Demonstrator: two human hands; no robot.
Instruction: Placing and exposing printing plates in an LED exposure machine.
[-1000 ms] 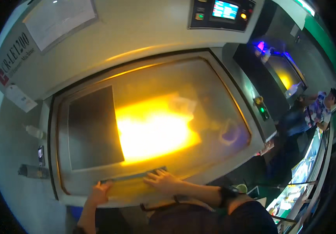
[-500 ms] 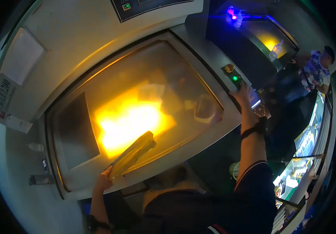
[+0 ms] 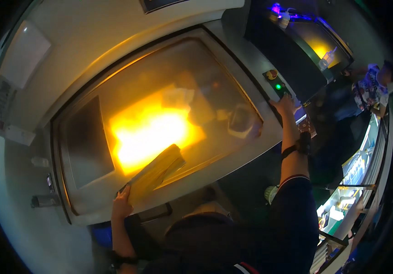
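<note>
My left hand (image 3: 122,204) is closed around the lower end of a long, flat, folded sheet (image 3: 159,170), lit yellow; I cannot tell whether it is cloth or film. Its far end reaches over the front part of a large glass-like machine top (image 3: 214,155), beside a bright yellow glow (image 3: 153,134). At the machine's right edge, my right hand (image 3: 286,106) rests by a small control panel (image 3: 269,75), fingers apart and nothing seen in them. A lit green button (image 3: 278,86) and a yellow-and-red knob (image 3: 272,74) sit just beyond its fingertips.
A dark panel (image 3: 87,141) lies at the machine top's left. Beyond it on the right stands a second machine (image 3: 315,41) with squeeze bottles (image 3: 327,59). A person (image 3: 371,89) stands at the far right, near a brightly lit rack (image 3: 358,171). A pale basket-like bin (image 3: 271,195) stands below my right arm.
The view has shifted slightly. The folded sheet in my left hand has turned and shows a broader face. My right hand stays by the control panel.
</note>
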